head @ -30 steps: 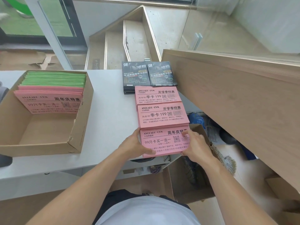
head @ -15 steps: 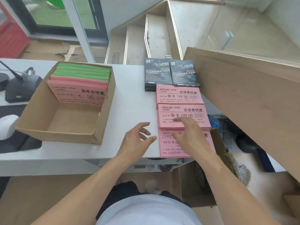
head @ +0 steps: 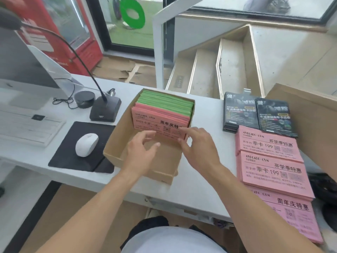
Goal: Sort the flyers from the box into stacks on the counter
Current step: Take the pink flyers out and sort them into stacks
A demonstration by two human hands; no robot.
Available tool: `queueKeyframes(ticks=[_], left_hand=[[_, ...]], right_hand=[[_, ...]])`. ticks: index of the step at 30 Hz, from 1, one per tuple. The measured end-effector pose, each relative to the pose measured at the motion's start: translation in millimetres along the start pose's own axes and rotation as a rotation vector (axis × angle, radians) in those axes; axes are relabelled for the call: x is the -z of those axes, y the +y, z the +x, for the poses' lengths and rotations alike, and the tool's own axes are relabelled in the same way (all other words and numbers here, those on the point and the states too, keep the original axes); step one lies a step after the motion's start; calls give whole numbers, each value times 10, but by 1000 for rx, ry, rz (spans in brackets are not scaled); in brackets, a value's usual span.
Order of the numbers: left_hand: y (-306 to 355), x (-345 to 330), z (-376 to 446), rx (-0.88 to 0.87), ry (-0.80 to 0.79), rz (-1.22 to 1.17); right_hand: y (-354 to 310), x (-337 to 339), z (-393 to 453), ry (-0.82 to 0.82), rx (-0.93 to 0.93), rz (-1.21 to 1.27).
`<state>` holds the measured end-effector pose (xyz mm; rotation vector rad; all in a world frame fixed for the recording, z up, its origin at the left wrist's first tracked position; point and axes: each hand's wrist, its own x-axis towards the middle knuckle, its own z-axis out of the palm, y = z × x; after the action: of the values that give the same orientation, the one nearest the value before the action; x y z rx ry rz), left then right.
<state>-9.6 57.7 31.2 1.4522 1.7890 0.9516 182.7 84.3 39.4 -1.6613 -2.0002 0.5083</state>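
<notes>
A cardboard box stands on the white counter. Inside it, pink flyers lean at the front and green flyers stand behind them. My left hand hovers inside the box just before the pink flyers, fingers loosely spread and holding nothing. My right hand reaches over the box's right wall, its fingertips at the lower right edge of the front pink flyer. To the right lie three pink stacks and two black stacks.
Left of the box sit a white mouse on a black pad, a desk microphone, a keyboard and a monitor. A wooden panel rises at the right. Stairs lie beyond the counter.
Both hands let go of the nearest pink stack on the right and moved left to the box. The view swung left with them.
</notes>
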Motion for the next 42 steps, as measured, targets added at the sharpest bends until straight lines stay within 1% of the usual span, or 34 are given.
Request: queueKeyframes(ticks=[2, 6, 9, 12, 14, 17, 19, 24, 27, 32, 36, 40, 42], left_hand=[[-136, 121, 197, 35, -32, 40], [-316, 232, 560, 88, -134, 67], [-404, 237, 794, 96, -207, 60], [-456, 212, 948, 84, -251, 63], [-489, 174, 979, 69, -277, 56], [-545, 83, 952, 61, -358, 73], [-569, 39, 964, 69, -397, 98], [-585, 16, 1037, 58, -383, 104], [-580, 13, 1017, 49, -384, 104], [-568, 21, 1003, 58, -377, 97], [-540, 38, 995, 69, -364, 94], [-516, 50, 992, 81, -346, 96], [-508, 56, 990, 91, -333, 91]], right_hand=[[-90, -97, 214, -43, 13, -109], [-168, -271, 527, -118, -34, -307], [-185, -365, 609, -120, -58, -433], [-179, -438, 596, -63, -43, -484], [-170, -474, 572, -7, -43, -460], [-147, -509, 548, 87, -61, -393], [-118, -533, 552, 111, -62, -398], [-119, -566, 555, 43, -36, -476], [-145, -585, 568, 55, -49, -453], [-148, -638, 561, 18, -28, -566], [-149, -652, 549, 68, -20, -609], [-158, -622, 521, 143, -9, -540], [-147, -631, 531, 89, -2, -552]])
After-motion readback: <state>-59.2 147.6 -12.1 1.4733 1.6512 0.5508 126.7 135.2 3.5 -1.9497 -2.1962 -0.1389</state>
